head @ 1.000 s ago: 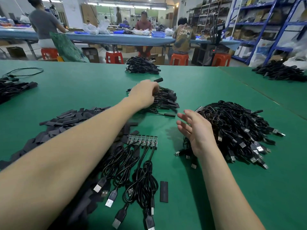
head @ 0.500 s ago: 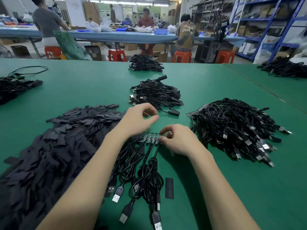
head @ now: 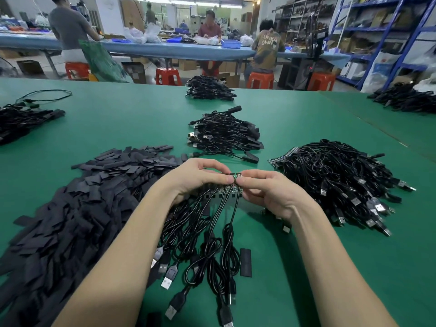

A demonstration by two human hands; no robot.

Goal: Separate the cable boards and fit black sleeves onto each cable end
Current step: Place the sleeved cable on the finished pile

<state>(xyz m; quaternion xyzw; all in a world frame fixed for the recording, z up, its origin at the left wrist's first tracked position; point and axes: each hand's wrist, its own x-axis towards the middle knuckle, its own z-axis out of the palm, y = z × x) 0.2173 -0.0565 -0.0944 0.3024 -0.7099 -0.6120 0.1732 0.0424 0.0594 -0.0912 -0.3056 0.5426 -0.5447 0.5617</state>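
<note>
Green bench (head: 118, 128) is under everything I am working on. I am holding a little strip of cable boards (head: 232, 185) up in front of me. My left hand (head: 200, 178) is pinching one side of the strip and my right hand (head: 271, 192) is pinching the other side, with my fingertips nearly meeting at the top. The cables (head: 207, 232) are hanging down from the boards and lying on the bench toward me, with their plugs at the near end.

I think I am just starting to snap this strip apart. None of its boards are looking split yet, and none are wearing a sleeve. One black sleeve (head: 245, 261) is lying alone just beside the cables. A big heap of black sleeves (head: 82, 208) is waiting on my left. A big pile of cables (head: 342, 182) on my right is looking not done, with more board strips at its far edge. A smaller pile (head: 226, 135) past my hands seems to have sleeves on, so I guess those are finished. Lots is left to do.

My fingers are hiding most of the strip. The boards are tiny and blurry, so I cannot count them or see any crack between them.
</note>
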